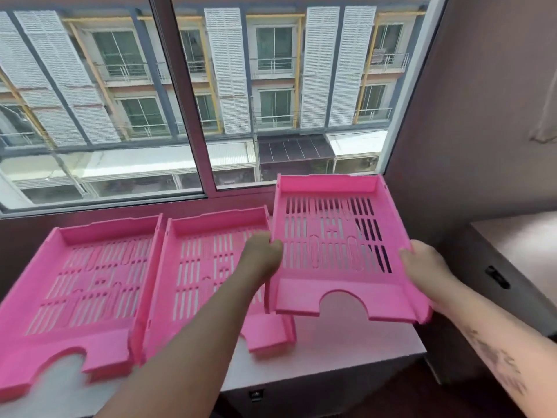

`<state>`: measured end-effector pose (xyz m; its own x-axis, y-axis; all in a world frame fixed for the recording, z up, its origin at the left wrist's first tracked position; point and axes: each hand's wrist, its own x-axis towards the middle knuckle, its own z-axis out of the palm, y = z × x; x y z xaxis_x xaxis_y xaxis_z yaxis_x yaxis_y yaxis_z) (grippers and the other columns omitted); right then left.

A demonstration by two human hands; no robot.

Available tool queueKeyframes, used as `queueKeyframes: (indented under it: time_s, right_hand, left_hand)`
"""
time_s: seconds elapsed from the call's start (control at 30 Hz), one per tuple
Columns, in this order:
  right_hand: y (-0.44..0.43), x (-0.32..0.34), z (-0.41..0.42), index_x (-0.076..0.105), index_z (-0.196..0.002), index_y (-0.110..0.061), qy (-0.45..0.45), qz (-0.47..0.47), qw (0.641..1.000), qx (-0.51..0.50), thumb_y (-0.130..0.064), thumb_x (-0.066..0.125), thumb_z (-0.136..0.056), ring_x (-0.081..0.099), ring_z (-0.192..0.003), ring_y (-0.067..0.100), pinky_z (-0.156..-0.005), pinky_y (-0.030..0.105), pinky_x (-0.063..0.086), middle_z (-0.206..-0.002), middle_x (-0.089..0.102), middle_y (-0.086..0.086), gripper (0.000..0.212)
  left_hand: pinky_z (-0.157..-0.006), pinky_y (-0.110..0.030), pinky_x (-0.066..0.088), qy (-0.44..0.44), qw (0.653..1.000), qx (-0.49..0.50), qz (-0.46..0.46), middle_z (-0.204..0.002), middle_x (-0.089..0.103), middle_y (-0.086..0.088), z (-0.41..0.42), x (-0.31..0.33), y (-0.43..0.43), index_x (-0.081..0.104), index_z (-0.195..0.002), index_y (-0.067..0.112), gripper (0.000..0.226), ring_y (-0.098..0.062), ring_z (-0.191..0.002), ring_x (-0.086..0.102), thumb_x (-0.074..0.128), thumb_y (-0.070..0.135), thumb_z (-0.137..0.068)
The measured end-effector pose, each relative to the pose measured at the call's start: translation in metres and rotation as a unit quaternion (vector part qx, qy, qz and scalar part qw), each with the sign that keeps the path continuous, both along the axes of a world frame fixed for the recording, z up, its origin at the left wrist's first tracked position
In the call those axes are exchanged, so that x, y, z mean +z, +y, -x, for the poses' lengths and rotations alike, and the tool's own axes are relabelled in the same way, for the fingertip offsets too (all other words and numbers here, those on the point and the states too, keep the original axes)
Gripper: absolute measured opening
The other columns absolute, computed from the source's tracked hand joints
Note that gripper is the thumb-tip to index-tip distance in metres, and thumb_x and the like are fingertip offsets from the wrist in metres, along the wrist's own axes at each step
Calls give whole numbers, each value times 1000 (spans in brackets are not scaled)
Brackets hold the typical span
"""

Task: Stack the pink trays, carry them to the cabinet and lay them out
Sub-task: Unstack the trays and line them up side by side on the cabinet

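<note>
Three pink slotted trays are in view. The left tray and the middle tray lie side by side on the white cabinet top under the window. The right tray is held in the air above the cabinet top, its left edge overlapping the middle tray. My left hand grips its left rim and my right hand grips its right rim. My left forearm hides part of the middle tray.
A large window runs along the back, just behind the trays. A brown wall closes the right side. A lower cabinet with a dark handle stands at the right.
</note>
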<state>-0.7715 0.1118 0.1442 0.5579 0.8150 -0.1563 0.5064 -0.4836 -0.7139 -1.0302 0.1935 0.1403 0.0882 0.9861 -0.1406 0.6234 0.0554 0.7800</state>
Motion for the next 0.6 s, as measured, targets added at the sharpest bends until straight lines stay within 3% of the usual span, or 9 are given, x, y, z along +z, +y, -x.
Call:
queueKeyframes:
  time_s: [0.1,0.17,0.23,0.3,0.43,0.53,0.6]
  right_hand:
    - [-10,-2,-25,61,-99,-6,3,8,1000,-7,-9,38,-98,52,-68,17,-55,25,36,-84,62,10,23]
    - [-10,-6,-38,62,-100,-5,16,8,1000,3,-10,37,-99,55,-70,19,-57,27,40,-84,63,9,25]
    - [-9,-13,-46,62,-102,-5,29,18,999,11,-11,36,-99,59,-75,24,-59,29,43,-87,65,11,27]
    - [-3,-24,-52,63,-102,-5,29,26,999,25,-11,37,-99,61,-79,28,-62,31,45,-89,66,13,27]
    - [4,-49,-54,64,-102,-7,48,42,997,53,-11,38,-99,62,-80,27,-64,32,46,-92,67,13,26]
    - [6,-71,-53,62,-104,-5,40,58,996,62,-12,38,-99,62,-91,36,-78,40,50,-101,68,20,26]
    - [5,-78,-51,58,-121,-3,2,77,994,75,-17,38,-101,60,-106,39,-92,46,49,-121,63,23,32]
  left_hand:
    - [-51,-28,30,-14,999,-38,8,-65,42,0,-21,-5,-6,40,-65,14,35,-16,-56,36,40,21,-99]
    - [-63,-33,39,-35,998,-43,1,-71,48,-1,-23,-9,-14,44,-69,16,34,-18,-63,43,38,28,-100]
    - [-88,-40,45,-40,999,-28,-8,-101,62,-5,-16,-21,-22,59,-98,13,31,-25,-95,57,36,34,-101]
    - [-109,-45,38,-25,999,20,-6,-140,54,-7,-4,-35,-34,50,-137,12,48,-26,-131,48,35,39,-101]
    - [-115,-46,33,45,998,51,-5,-151,44,-5,24,-71,-63,40,-146,16,53,-22,-140,38,33,43,-100]
    - [-116,-41,31,131,991,39,-9,-152,43,-4,37,-94,-81,39,-146,15,55,-21,-140,36,38,43,-99]
    - [-118,-40,26,189,982,23,-10,-155,38,-3,44,-104,-88,34,-149,16,59,-21,-144,31,39,45,-98]
